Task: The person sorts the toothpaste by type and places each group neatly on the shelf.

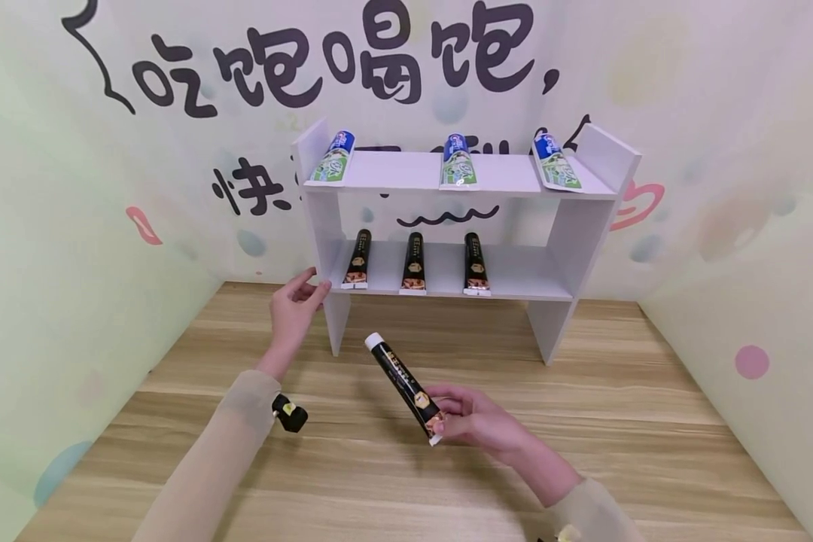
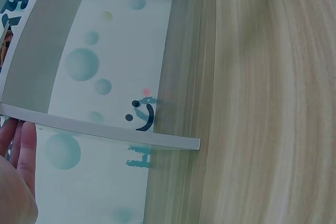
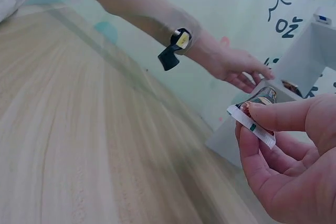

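Note:
My right hand [image 1: 477, 421] pinches the crimped end of a black toothpaste tube [image 1: 403, 380] between thumb and fingers. The tube is tilted above the table, its white cap pointing up-left toward a white two-tier shelf [image 1: 542, 275]. In the right wrist view, the crimped end of this tube [image 3: 257, 124] faces the camera. With fairly straight fingers, my left hand [image 1: 294, 312] touches the shelf's left side panel at the lower tier. The left wrist view has its fingers [image 2: 27, 145] against the panel's outer face; part of the hand is out of frame.
On the lower tier lie three black tubes [image 1: 415, 263], left to middle. Three blue-and-green tubes [image 1: 458, 162] lie spaced along the upper tier. The shelf stands on a wood-grain table [image 1: 352, 482], with printed walls [image 1: 732, 226] behind and at both sides.

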{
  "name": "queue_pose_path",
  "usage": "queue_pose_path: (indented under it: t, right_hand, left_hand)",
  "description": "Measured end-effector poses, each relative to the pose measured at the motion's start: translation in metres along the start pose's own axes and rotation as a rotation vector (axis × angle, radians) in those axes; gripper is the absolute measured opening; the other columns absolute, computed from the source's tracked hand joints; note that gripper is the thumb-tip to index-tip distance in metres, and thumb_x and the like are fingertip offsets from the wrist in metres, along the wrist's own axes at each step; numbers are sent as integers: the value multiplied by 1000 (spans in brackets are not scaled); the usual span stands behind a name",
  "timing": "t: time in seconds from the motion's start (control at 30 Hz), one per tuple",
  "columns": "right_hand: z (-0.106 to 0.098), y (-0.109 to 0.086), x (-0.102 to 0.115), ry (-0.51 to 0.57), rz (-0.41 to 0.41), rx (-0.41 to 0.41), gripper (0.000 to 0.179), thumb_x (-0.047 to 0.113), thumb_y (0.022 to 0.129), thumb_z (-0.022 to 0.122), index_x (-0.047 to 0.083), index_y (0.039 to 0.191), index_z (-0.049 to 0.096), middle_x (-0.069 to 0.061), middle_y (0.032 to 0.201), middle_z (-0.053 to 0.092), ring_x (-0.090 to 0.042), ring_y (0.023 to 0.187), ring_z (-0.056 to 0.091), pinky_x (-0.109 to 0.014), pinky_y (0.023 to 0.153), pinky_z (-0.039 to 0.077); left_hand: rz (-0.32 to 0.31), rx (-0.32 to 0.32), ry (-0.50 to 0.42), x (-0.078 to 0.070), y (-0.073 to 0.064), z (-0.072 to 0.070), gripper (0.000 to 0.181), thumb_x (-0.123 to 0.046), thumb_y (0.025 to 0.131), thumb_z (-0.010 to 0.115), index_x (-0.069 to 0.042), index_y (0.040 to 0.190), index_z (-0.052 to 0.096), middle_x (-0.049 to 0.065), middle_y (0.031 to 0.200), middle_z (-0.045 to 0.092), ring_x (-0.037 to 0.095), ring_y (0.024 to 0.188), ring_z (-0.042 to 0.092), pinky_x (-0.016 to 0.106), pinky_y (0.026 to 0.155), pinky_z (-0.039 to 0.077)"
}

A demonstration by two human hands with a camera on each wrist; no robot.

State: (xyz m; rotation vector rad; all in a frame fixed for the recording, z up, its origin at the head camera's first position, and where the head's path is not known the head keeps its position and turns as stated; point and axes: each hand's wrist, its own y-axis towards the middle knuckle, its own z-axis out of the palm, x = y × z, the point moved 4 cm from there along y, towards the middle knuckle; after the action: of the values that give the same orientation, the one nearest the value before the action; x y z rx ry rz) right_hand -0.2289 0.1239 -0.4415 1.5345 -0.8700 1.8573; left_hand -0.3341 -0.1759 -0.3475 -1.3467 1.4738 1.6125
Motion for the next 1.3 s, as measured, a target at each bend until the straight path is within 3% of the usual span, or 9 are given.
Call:
queue_pose_path:
  t: [0.23, 0.47, 0.63, 0.9, 1.07, 1.3]
  right_hand:
    - [-3, -13, 20, 12, -19, -28, 72, 0, 84, 67, -6, 147, 31, 2, 110, 66, -12, 97, 66, -29, 92, 55]
    - [-10, -23, 45, 22, -109, -84, 68, -4, 86, 64, -6, 145, 31, 4, 116, 67, -9, 97, 66, -26, 90, 56]
    - [-20, -30, 65, -3, -145, -179, 67, -4, 87, 63, -5, 146, 31, 6, 116, 68, -8, 98, 66, -23, 91, 56]
    - [-38, -38, 85, -62, -213, -332, 59, -3, 91, 61, 1, 144, 37, 10, 110, 69, -6, 98, 67, -21, 89, 56]
    - [-48, -42, 91, -128, -254, -442, 57, -1, 92, 63, 1, 144, 39, 15, 108, 70, -2, 96, 67, -18, 86, 56]
    - [-59, -50, 101, -140, -275, -554, 55, -2, 92, 62, 7, 143, 42, 18, 105, 69, 0, 94, 65, -16, 83, 55]
  left_hand:
    - [2, 5, 0, 2, 0, 0, 44, -11, 90, 71, 5, 130, 61, -6, 77, 63, 3, 62, 61, 12, 60, 55]
    - [-4, 6, -5, 2, -2, -1, 45, -11, 91, 71, 6, 131, 60, -9, 76, 61, -3, 60, 59, 11, 61, 55]
    - [-2, 6, 6, 3, 0, -1, 45, -11, 91, 70, 6, 131, 59, -9, 76, 62, -5, 59, 57, 10, 61, 54]
    - [-1, -18, 0, 34, 14, 1, 46, -18, 90, 73, -2, 132, 62, -12, 76, 61, -1, 61, 60, 12, 62, 56]
    - [32, -34, 27, 37, 13, 0, 44, -22, 89, 74, -5, 129, 65, -13, 74, 62, 4, 65, 61, 23, 65, 60]
    - [5, -17, 8, 35, 14, 1, 46, -20, 90, 73, -5, 132, 62, -16, 74, 61, -3, 65, 59, 11, 62, 55]
